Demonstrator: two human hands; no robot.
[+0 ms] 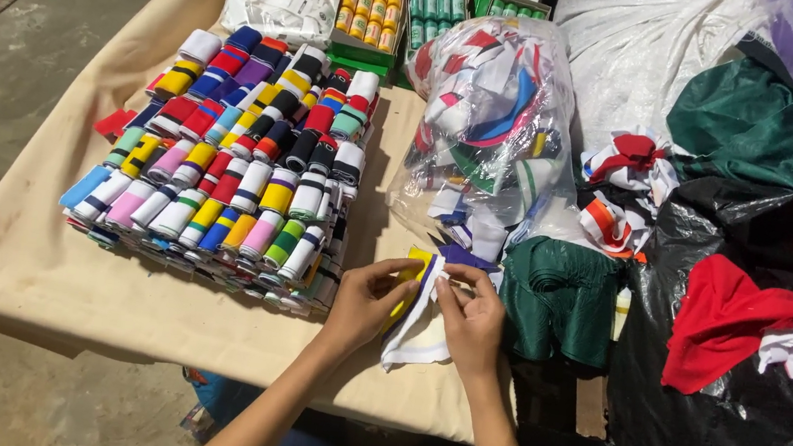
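Rolled striped bands (232, 163) crowd the surface (19, 257) beyond the left hand (362, 300).
Both hands pinch one folded band (416, 306), yellow, purple and white; right hand (473, 321) beside the clear bag (488, 133).

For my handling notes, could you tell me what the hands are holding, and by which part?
Both hands, left hand and right hand, pinch a striped knit strip (white, yellow, purple) near its upper end; the white lower end hangs free.
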